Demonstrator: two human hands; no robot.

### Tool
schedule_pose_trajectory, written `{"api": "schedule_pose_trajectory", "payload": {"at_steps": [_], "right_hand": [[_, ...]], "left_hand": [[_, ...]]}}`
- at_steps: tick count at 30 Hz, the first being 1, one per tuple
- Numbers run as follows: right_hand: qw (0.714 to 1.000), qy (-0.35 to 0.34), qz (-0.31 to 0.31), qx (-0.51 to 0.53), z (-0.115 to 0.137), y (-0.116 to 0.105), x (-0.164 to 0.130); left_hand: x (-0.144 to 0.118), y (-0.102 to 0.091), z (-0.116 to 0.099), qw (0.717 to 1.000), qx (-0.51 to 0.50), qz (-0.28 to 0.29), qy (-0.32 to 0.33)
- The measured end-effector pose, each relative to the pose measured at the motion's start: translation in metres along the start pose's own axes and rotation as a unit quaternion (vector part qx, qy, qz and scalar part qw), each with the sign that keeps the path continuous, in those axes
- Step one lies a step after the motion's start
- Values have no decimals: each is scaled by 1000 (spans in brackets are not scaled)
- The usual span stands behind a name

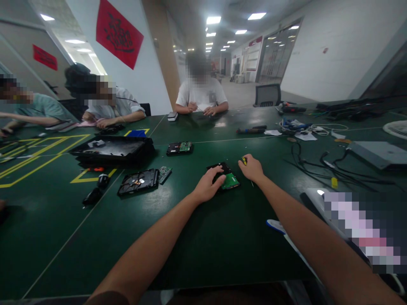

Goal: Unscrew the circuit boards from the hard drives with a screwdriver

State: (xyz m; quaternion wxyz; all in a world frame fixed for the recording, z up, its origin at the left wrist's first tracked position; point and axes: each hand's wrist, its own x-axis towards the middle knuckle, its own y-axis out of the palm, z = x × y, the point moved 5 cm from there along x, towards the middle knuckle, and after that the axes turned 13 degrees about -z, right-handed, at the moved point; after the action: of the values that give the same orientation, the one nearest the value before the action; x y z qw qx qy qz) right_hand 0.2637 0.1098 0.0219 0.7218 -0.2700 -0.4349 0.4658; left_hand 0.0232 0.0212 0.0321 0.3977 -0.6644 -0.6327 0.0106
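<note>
A hard drive (231, 180) with a green circuit board lies flat on the green table in front of me. My left hand (208, 184) rests over its left side, fingers apart, thumb and fingertips on its top. Just right of the drive, my right hand (251, 168) is closed around a screwdriver (244, 160) with a yellow and black handle. Its thin shaft shows below the fist, beside the drive and apart from it. To the left lies another hard drive (138, 182), with a loose circuit board (164, 174) at its right edge. A third hard drive (179, 148) sits farther back.
Stacked black trays (111, 148) and a black electric screwdriver-like tool (95, 190) are at left. Cables (321, 165), a grey metal box (380, 153) and a blue-edged white object (276, 225) lie right. Across the table sits a person (202, 95); other people sit at left.
</note>
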Motion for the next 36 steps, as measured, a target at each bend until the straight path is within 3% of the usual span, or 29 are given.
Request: {"api": "schedule_pose_trajectory", "payload": {"at_steps": [5, 11, 19, 26, 31, 36], "right_hand": [[1000, 15, 21, -3, 2, 2, 8], [998, 48, 27, 35, -7, 3, 17], [977, 135, 55, 156, -22, 13, 19], [955, 179, 82, 220, -16, 16, 30], [972, 136, 73, 175, -1, 20, 36], [994, 17, 61, 90, 17, 25, 38]], "left_hand": [[3, -18, 17, 983, -18, -143, -114], [3, -27, 19, 971, 7, -203, -130], [5, -29, 33, 957, -10, -238, -167], [6, -24, 45, 959, -51, -212, -183], [8, -24, 45, 958, -74, -207, -184], [9, -24, 48, 956, -64, -213, -189]]}}
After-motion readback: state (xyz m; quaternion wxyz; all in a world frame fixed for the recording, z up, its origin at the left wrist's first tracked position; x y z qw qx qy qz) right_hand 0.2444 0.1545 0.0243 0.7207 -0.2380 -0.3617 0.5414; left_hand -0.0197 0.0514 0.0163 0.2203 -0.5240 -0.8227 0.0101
